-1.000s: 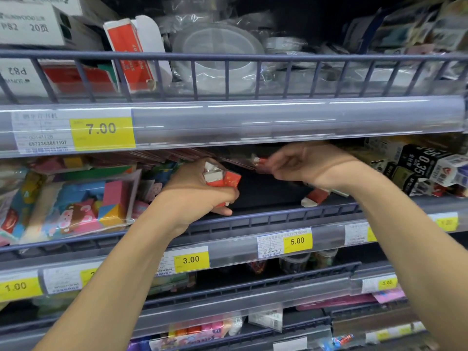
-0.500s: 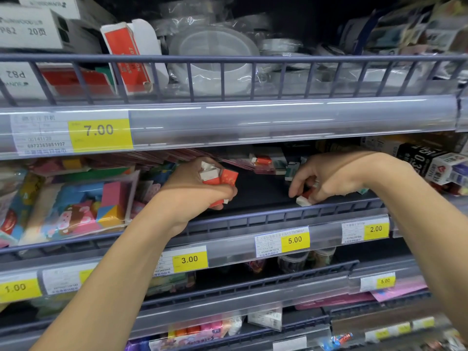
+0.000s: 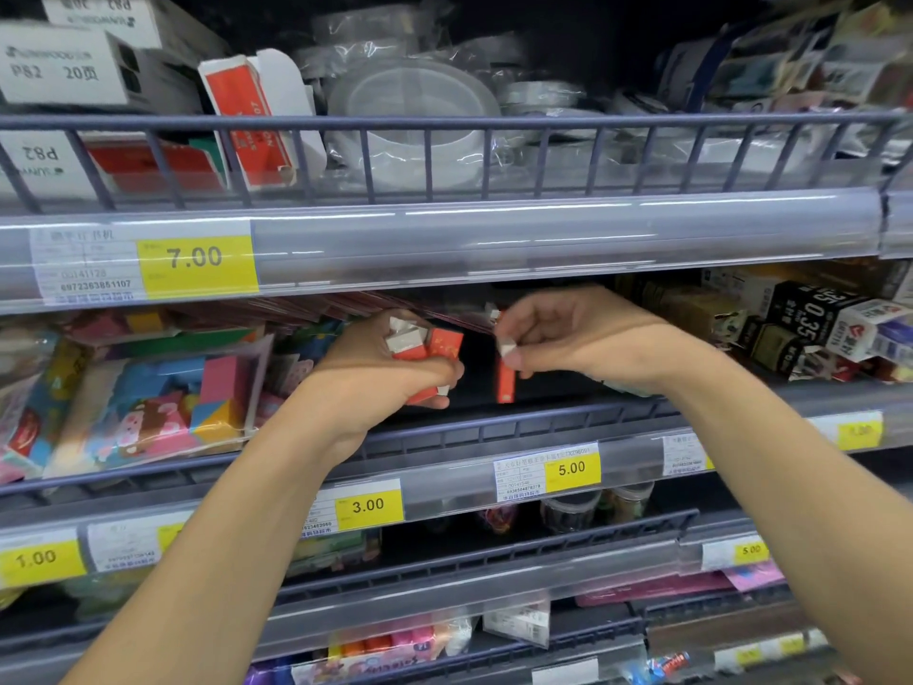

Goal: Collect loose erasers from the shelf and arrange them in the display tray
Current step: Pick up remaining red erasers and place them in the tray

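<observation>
Several erasers (image 3: 424,344) are clutched in the left hand (image 3: 380,373); one eraser (image 3: 506,378) is pinched, hanging, by the right hand (image 3: 578,338) above the shelf (image 3: 518,422).

You have in your left hand (image 3: 380,368) a clutch of small erasers in glossy red-orange paper sleeves (image 3: 435,346), their bare white ends matt. Your right hand (image 3: 568,338) pinches another red-sleeved eraser (image 3: 505,373), its white tip dull. The grey-blue painted metal wire shelf rail (image 3: 444,122) looks smooth with a low sheen. Below it the clear plastic price strip (image 3: 543,229) is shiny with streaks of glare, over a yellow paper price label (image 3: 197,259). The clear round plastic tubs (image 3: 410,126) sit in crinkled, glossy film.
</observation>
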`<control>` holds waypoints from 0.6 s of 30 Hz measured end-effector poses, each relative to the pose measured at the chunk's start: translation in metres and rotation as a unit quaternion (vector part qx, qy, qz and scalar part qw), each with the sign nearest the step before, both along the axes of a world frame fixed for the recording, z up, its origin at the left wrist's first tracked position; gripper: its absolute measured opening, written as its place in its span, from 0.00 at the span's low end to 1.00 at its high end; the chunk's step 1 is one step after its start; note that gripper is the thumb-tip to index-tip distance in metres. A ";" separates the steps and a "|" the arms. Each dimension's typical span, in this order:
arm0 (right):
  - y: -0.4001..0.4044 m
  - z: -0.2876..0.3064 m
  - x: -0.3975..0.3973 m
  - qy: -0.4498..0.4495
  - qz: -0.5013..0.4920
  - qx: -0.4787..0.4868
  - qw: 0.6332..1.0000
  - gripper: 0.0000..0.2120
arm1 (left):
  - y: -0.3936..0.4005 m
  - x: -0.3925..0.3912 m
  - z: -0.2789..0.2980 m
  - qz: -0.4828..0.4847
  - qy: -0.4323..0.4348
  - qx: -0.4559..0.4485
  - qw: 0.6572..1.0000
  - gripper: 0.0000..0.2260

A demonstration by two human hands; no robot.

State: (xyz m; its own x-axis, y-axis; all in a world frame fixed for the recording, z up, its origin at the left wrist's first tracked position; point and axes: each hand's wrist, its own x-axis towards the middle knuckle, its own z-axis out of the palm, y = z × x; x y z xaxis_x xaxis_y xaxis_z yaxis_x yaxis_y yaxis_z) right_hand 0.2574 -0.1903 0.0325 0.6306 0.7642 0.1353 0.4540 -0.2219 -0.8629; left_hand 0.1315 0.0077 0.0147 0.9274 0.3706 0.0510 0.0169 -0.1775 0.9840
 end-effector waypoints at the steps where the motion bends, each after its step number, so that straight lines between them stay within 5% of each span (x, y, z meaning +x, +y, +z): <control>1: 0.007 -0.002 -0.004 0.019 0.004 0.031 0.999 0.10 | 0.000 0.000 0.000 -0.005 -0.005 -0.008 1.000 0.16; 5: 0.027 -0.005 -0.016 0.049 -0.008 0.121 0.991 0.11 | 0.000 -0.002 0.000 -0.013 -0.015 -0.037 0.999 0.17; 18: 0.049 -0.013 -0.025 0.030 -0.060 0.108 0.992 0.12 | 0.003 0.000 0.000 -0.023 -0.016 -0.002 1.000 0.24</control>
